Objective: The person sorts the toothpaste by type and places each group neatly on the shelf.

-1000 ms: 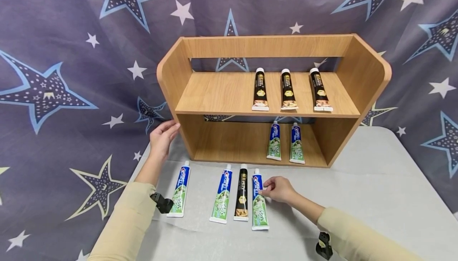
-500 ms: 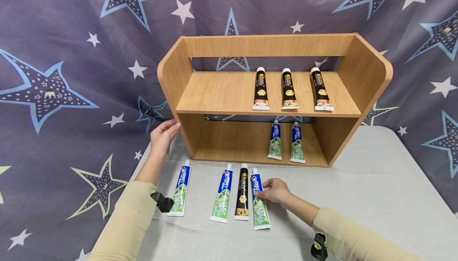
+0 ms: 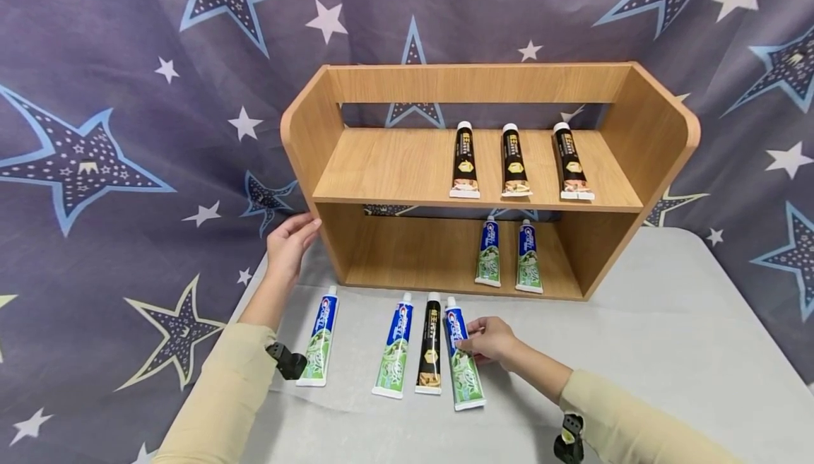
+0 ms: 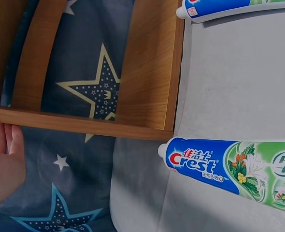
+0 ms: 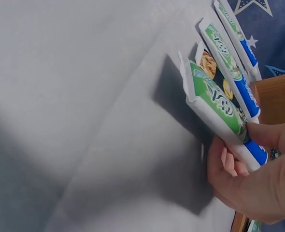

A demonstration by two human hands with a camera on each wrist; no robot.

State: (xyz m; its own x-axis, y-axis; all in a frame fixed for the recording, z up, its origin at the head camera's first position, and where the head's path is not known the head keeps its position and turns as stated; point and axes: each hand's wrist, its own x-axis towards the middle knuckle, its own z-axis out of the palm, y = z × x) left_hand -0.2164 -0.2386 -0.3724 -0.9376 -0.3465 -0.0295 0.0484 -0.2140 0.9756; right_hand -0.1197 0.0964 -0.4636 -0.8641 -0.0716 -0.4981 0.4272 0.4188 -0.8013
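The Crest toothpaste tube (image 3: 463,351) that we have hold of is the rightmost of four lying in a row on the grey table (image 3: 668,351), just in front of the wooden shelf unit (image 3: 490,174). Our right hand (image 3: 491,340) comes at it from the right, thumb and fingers curled round its blue upper part near the cap. The right wrist view shows the tube (image 5: 220,108) tilted up off the cloth, its crimped end clear of the surface and casting a shadow. Its long axis runs roughly front to back, cap toward the shelf and crimp toward us, leaning slightly so the crimp swings right. It lies just beside the black tube (image 3: 429,351); whether they touch we cannot tell.

Our left hand (image 3: 287,244) is well apart from it, resting with fingers straight and relaxed against the shelf unit's left side panel, holding nothing. The right hand is therefore far the nearer.

Two more Crest tubes (image 3: 394,347) lie to the left in the row, the leftmost (image 3: 320,340) near our left forearm. Two matching Crest tubes (image 3: 509,253) lie on the lower shelf board, right of centre, and three black tubes (image 3: 516,162) on the upper board.
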